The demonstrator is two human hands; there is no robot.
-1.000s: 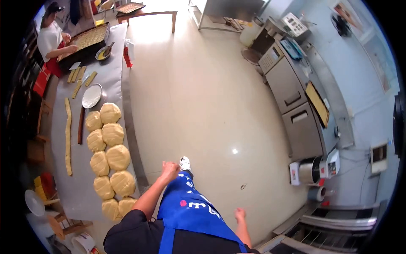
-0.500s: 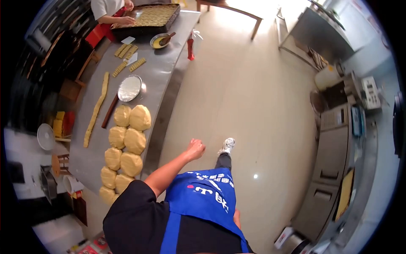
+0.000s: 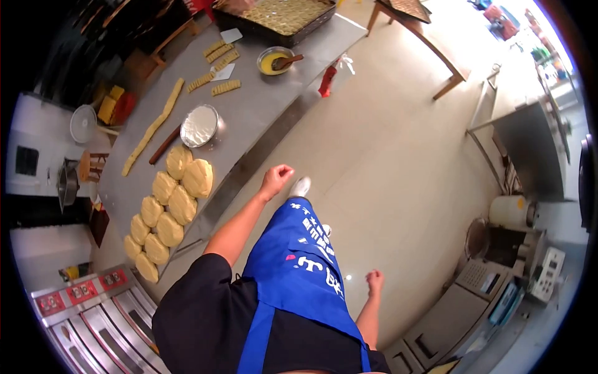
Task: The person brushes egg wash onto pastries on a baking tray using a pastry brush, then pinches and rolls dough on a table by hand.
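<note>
With the person's left hand (image 3: 277, 181) and right hand (image 3: 374, 282) half-open, seemingly empty, a wide swing could bump dough (image 3: 181, 204) at nine o'clock.

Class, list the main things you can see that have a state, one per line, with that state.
Left hand: loosely curled, nothing visible in it
Right hand: fingers curled, nothing visible in it
Dough rounds: grouped in two rows
Dough rope: stretched out, slightly bent
Dough strips: lying flat, notched across
Wooden stick: lying flat
Near bowl: holding something white
Far bowl: yellow contents, wooden utensil in it
Tray: filled with small pieces
Apron: worn
</note>
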